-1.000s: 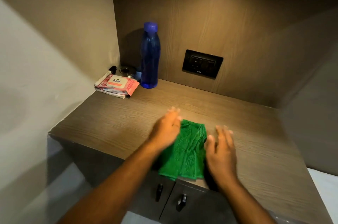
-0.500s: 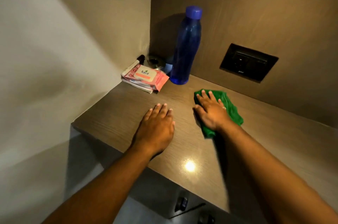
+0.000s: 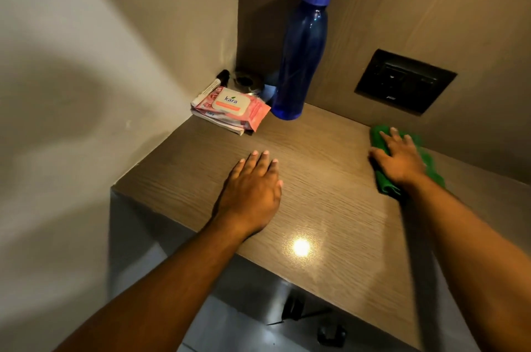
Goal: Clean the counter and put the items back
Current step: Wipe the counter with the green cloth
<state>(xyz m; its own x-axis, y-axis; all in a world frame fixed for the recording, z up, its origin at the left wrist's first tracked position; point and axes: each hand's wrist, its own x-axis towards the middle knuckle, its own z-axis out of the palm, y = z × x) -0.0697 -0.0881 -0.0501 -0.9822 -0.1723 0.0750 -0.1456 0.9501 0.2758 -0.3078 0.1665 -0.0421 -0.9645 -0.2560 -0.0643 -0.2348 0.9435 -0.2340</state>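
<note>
Single view, head-worn, wide-angle. Looks forward and steeply down onto the counter (image 3: 330,179) from close above its front edge. Faces the back corner, where the bottle (image 3: 301,55) stands. Side wall fills frame left, back panel with socket (image 3: 405,81) upper right. Both forearms enter from the bottom edge. Cabinet front shows below the counter edge.

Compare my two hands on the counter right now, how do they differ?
The left hand lies flat on the bare counter with nothing under it; the right hand presses on the green cloth. The left hand sits nearer the front edge, below the wipes pack; the right hand is farther back, below the switch panel. Both have straight, spread fingers, palms down.
</note>
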